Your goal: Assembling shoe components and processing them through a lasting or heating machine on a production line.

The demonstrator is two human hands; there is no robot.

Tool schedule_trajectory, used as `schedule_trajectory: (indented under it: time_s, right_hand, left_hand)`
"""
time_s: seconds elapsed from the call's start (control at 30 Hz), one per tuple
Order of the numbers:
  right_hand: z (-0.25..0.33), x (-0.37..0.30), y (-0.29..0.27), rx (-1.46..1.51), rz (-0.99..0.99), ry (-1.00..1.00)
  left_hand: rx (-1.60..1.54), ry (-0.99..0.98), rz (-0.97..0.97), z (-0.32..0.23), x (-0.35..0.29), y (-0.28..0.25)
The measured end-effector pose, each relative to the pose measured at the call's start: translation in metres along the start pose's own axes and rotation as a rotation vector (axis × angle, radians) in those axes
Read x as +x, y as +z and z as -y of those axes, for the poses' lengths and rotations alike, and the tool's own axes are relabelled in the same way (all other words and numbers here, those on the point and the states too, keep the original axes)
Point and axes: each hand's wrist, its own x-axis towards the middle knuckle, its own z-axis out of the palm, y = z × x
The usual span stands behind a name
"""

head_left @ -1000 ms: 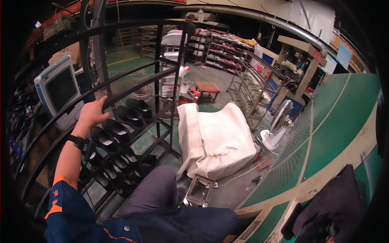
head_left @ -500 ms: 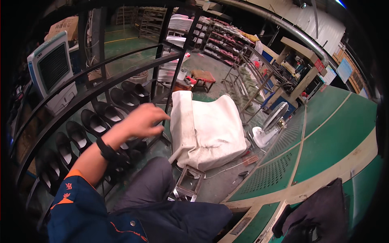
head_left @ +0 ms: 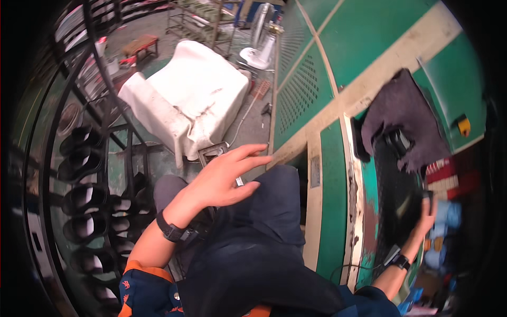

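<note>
My left hand (head_left: 227, 179) hovers above my lap with its fingers spread and nothing in it; a ring and a black wristband show. Far to the right, my right hand (head_left: 424, 217) is closed at the edge of a dark, blurred black shoe (head_left: 405, 211) over the dark bed of the green machine (head_left: 331, 206). Its fingertips partly hide the shoe. Above that hand, a dark cloth flap (head_left: 393, 108) hangs over the machine's opening, with a shiny black thing (head_left: 398, 140) under it. Black shoes (head_left: 87, 198) with pale insoles stand on a rack at the left.
The rack's dark metal frame (head_left: 100, 68) rises at the left. Ahead are a white cloth-covered block (head_left: 190, 79), a small metal stool (head_left: 211, 153), a white fan (head_left: 259, 55) and a reddish bench (head_left: 141, 45). Blue and red items (head_left: 446, 214) lie beyond my right hand.
The view has turned right and downward. My left hand has gone from beside the shoe rack to above my lap. My right hand has come into view at the machine.
</note>
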Motion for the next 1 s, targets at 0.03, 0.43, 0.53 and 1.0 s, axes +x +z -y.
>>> schedule_trajectory:
  time_s: [0.03, 0.43, 0.53, 1.0]
  right_hand:
    - [0.024, 0.002, -0.014, 0.359, -0.022, 0.076]
    - [0.237, -0.135, 0.235, 0.879, 0.524, 0.27]
    - [0.172, -0.218, 0.337, 0.99, 0.664, 0.938]
    - [0.153, -0.325, 0.428, 1.125, 1.156, 1.098]
  left_hand:
    - [-0.048, 0.062, 0.006, -0.006, 0.013, 0.007]
    - [-1.462, -0.435, 0.223, -0.063, -0.013, 0.085]
    - [-1.729, -1.011, -0.341, -0.027, -0.073, 0.117]
    - [-1.286, -1.145, -0.429, 0.041, -0.136, 0.1]
